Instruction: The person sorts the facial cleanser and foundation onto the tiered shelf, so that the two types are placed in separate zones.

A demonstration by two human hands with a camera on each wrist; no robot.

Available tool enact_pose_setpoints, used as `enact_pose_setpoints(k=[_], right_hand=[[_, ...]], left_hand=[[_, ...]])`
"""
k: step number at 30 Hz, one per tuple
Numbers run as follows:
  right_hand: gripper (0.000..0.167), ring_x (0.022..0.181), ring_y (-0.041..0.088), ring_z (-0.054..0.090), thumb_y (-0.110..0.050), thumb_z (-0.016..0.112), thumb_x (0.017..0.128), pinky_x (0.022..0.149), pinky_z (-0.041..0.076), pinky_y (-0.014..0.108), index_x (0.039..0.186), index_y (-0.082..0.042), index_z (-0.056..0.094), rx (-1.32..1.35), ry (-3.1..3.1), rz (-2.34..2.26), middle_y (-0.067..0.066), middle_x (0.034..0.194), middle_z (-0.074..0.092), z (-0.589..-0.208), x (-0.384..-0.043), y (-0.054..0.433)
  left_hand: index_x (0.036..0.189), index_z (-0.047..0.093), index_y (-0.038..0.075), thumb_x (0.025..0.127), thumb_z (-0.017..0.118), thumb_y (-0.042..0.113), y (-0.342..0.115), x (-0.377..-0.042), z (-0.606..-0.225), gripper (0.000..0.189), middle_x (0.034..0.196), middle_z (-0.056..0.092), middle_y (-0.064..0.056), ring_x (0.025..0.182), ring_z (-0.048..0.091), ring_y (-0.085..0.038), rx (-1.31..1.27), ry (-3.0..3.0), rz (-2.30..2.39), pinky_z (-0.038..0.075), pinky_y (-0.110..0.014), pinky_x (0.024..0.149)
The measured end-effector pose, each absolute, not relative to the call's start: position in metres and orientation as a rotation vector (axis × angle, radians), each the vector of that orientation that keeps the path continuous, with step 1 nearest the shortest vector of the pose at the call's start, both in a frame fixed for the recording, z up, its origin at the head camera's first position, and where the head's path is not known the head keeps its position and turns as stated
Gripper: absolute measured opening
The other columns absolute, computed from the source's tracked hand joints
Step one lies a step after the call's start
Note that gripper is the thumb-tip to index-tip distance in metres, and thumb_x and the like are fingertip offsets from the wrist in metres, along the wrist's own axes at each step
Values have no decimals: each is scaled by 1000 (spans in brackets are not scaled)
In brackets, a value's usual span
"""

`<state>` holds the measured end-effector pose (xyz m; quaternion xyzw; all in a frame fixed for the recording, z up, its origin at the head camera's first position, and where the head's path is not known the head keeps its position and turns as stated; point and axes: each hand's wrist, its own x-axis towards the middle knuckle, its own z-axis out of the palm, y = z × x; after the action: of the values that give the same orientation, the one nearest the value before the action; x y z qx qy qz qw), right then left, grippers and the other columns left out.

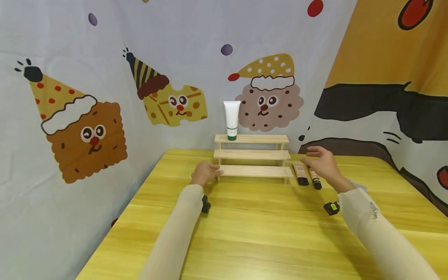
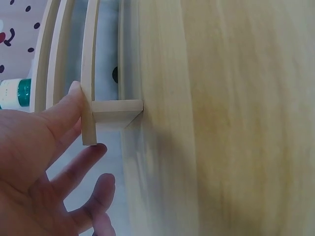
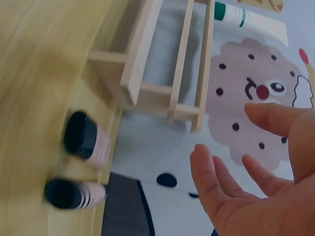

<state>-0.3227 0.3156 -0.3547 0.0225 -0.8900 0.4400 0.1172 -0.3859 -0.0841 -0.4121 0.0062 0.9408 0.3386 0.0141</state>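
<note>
A three-tier wooden display stand (image 1: pixel 253 171) stands at the back of the table. At its left end, my left hand (image 1: pixel 204 174) pinches the lowest board, thumb on top and index finger at the underside; the other fingers are spread loosely in the left wrist view. A white squeeze tube (image 1: pixel 231 118) with a green cap stands cap-down on the top tier, toward the left. My right hand (image 1: pixel 323 165) hovers right of the stand with fingers apart, holding nothing. Near it on the table lie a pinkish tube marked BB (image 1: pixel 300 171) and a slimmer tube with a black cap (image 1: pixel 316 182).
The yellow wood-grain table (image 1: pixel 245 233) runs up to a cartoon-printed cloth (image 1: pixel 196 31) behind and at the left. A pale flat item (image 1: pixel 359 186) is partly hidden behind my right wrist. Small black devices (image 1: pixel 331 208) sit on both wrists.
</note>
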Motion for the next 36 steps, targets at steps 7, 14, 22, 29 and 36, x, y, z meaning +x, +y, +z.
enact_pose_setpoints(k=[7,14,22,29,36], right_hand=[[72,111,45,60,-41,65,96,77,59,36,146,4,40,29,-2635,1310,34,139,47,-361,-311,342],[77,113,45,59,-46,63,96,77,59,36,146,7,39,-13,-2704,1261,36,140,46,-361,-302,361],[77,110,47,59,-47,60,97,72,59,36,144,11,39,-39,-2735,1228,40,135,48,-366,-292,381],[81,102,45,63,-50,60,96,70,59,41,142,13,40,-77,-2781,1135,42,133,48,-368,-285,396],[83,84,33,69,-52,61,95,64,58,39,138,16,41,-177,-2856,1007,45,130,47,-382,-280,419]], left_hand=[[122,73,27,90,72,44,-83,-383,-410,36,135,63,0,73,49,-18,28,2939,1033,36,-34,63],[123,72,27,90,73,44,-84,-382,-406,37,136,62,-1,72,49,-19,43,2941,1035,37,-35,66],[123,72,27,90,72,43,-83,-379,-406,37,134,63,0,114,61,-27,44,2940,1058,45,-47,87],[121,73,27,89,73,43,-85,-380,-402,36,134,63,-1,108,62,-27,9,2945,1062,45,-46,83],[119,75,25,89,75,40,-84,-378,-409,34,129,66,0,119,60,-30,36,2927,1144,45,-55,92]])
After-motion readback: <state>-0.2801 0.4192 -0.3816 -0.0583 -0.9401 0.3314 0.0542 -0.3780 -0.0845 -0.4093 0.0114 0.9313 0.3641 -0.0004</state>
